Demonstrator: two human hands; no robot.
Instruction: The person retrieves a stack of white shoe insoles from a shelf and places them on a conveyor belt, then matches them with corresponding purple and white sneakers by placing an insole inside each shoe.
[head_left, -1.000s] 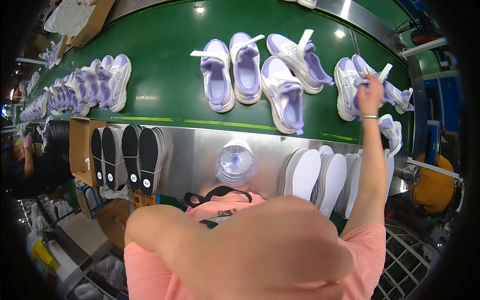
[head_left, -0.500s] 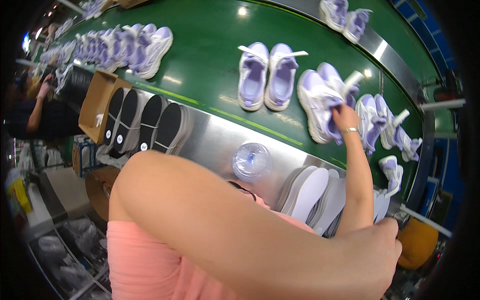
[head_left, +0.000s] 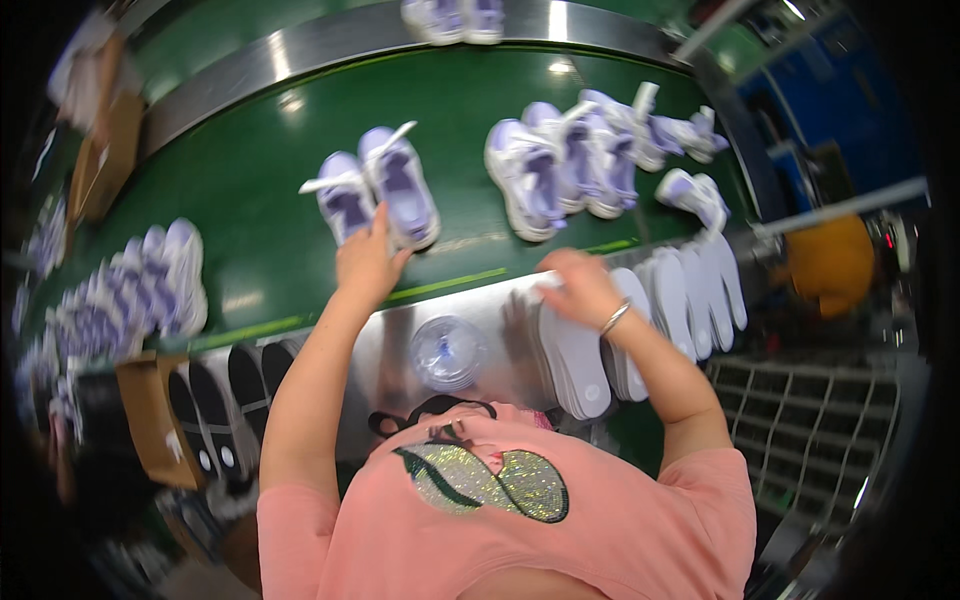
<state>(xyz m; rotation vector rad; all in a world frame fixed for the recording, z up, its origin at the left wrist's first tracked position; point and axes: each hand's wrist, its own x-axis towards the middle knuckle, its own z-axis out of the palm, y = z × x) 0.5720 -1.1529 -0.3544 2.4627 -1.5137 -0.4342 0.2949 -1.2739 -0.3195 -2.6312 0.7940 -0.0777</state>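
Two shoes (head_left: 402,188) lie at left hand (head_left: 368,264); white insoles (head_left: 578,362) by right hand (head_left: 583,289).

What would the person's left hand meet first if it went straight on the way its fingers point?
Most likely the right shoe of the white-and-lilac pair ahead. The left hand overlaps it at the index finger, though unclear depth leaves actual touching uncertain.
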